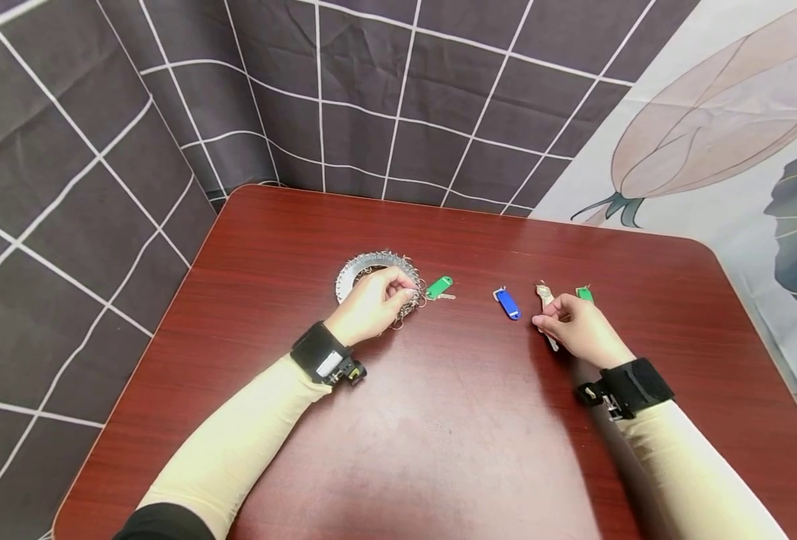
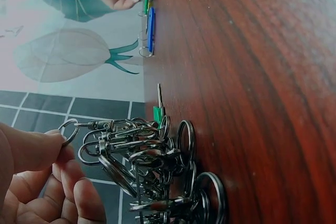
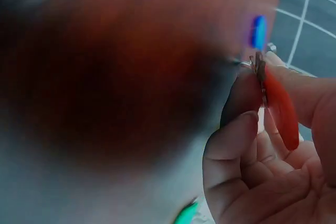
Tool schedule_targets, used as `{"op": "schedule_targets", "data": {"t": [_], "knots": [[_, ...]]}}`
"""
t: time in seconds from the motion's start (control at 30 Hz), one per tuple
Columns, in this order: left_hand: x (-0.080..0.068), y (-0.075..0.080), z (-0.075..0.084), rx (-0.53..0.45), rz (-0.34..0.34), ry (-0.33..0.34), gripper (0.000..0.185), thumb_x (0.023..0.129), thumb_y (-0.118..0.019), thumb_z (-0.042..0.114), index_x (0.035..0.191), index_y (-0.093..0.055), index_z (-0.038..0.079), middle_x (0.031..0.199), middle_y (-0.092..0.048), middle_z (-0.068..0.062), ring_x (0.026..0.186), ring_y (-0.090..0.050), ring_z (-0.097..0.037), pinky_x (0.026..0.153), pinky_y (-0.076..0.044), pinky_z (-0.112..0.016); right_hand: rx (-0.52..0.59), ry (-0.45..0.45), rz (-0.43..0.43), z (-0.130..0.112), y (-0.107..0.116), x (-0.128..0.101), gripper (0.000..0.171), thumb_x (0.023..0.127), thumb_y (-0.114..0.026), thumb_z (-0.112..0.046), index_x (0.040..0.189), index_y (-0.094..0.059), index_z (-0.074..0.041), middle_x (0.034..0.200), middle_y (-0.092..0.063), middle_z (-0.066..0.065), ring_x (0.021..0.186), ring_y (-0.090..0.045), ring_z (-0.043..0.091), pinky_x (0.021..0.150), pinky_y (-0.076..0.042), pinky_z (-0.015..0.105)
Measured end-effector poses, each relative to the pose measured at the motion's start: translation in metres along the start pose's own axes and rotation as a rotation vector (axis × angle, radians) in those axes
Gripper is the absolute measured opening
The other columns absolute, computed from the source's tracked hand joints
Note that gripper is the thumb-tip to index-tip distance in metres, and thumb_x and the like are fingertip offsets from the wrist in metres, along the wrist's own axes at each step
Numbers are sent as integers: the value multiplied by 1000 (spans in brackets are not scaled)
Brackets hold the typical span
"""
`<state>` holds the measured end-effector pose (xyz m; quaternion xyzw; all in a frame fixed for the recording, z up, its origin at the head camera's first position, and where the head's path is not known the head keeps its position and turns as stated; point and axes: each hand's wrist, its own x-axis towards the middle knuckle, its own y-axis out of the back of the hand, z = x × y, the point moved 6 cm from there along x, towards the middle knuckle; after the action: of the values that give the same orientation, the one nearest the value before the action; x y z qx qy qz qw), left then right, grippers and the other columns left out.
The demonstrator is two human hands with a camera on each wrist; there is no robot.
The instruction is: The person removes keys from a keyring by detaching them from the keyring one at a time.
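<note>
My sleeves are pale cream, each with a black wrist strap, and both forearms angle inward over a glossy, red-brown wood-grain tabletop (image 1: 438, 420) with rounded corners. My left hand (image 1: 371, 306) is curled, thumb and forefinger pinching a thin steel ring at the end of a snap clip (image 2: 97, 126); the wrist view shows that clip leading into a tangled heap of clips and rings (image 2: 163, 177), all bright wire and round loops, lying on the wood. Just behind that hand sits a flat, toothed metal disc (image 1: 364, 266) with a hole in its middle. My right hand (image 1: 576, 326) is also curled, and its thumb and forefinger grip a small red plastic tag (image 3: 278, 106) with a metal end; from the head view I see only a pale key-like piece (image 1: 545, 296) poking out past the fingers. Between my hands lie a blue tag (image 1: 507, 304) and, nearer the heap, a green tag (image 1: 438, 287), both smooth oblong plastic. Another green tag (image 1: 584, 294) peeks out just beyond my right hand. Behind the tabletop hangs creased dark cloth (image 1: 371, 97) with a white grid, and to the right a pale leaf print (image 1: 722, 112).
</note>
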<state>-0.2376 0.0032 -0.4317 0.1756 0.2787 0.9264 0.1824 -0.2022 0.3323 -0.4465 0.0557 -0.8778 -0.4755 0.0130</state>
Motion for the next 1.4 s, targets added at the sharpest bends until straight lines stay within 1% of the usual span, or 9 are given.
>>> {"op": "schedule_targets", "data": {"t": [0.13,0.37,0.7,0.9,1.03,1.17,1.2,1.3,1.4], "knots": [[0,0,0,-1,1,0,7,93,-62,12,99,-66,9,80,-59,1,70,-55,-11,66,-47,-26,-21,-11,-10,6,2,-5,25,89,-71,-25,85,-55,-6,66,-59,2,57,-51,15,51,-40,28],[-1,0,0,-2,1,8,8,93,-63,12,100,-66,10,80,-59,1,71,-54,-12,67,-47,-26,-32,-1,-6,3,3,-9,24,87,-73,-24,84,-57,-7,64,-57,2,54,-49,15,50,-39,29],[0,3,0,-6,-5,6,10,93,-63,11,102,-65,8,83,-60,1,75,-55,-13,70,-48,-26,-47,-42,-35,4,1,-10,23,88,-72,-25,86,-56,-8,66,-59,1,55,-50,16,49,-39,28],[-1,5,-1,47,-33,-4,15,92,-61,11,106,-64,6,81,-58,1,74,-55,-12,69,-48,-26,-103,-27,12,-2,6,-7,32,88,-72,-34,93,-54,-8,77,-60,5,69,-55,22,61,-43,34],[-2,5,0,88,-68,13,15,93,-61,11,107,-62,6,80,-57,1,71,-55,-11,67,-47,-26,-89,44,51,-23,7,3,32,88,-71,-35,96,-57,-7,86,-62,8,72,-56,22,60,-45,34],[1,5,1,146,-79,13,15,93,-60,13,107,-63,7,82,-58,2,75,-55,-11,69,-47,-25,-61,171,49,-55,-7,17,34,86,-75,-31,100,-59,-4,94,-62,9,78,-58,22,67,-49,37],[1,5,1,158,-77,8,16,93,-60,13,107,-63,6,84,-58,1,77,-55,-11,70,-47,-25,-62,201,37,-64,-12,21,36,85,-75,-31,102,-60,-4,93,-61,9,80,-58,23,69,-49,38],[5,3,4,221,-76,-15,19,92,-63,19,107,-64,7,92,-59,-2,85,-55,-14,77,-47,-28,-66,289,-24,-89,-30,32,40,84,-76,-31,109,-60,-4,101,-61,9,89,-57,23,78,-48,40],[8,-3,8,331,-103,-44,30,89,-66,30,111,-62,10,102,-58,-4,94,-54,-17,84,-46,-31,-86,380,-87,-111,-49,43,41,84,-76,-26,114,-60,-4,107,-59,11,98,-55,25,87,-46,42]]}}
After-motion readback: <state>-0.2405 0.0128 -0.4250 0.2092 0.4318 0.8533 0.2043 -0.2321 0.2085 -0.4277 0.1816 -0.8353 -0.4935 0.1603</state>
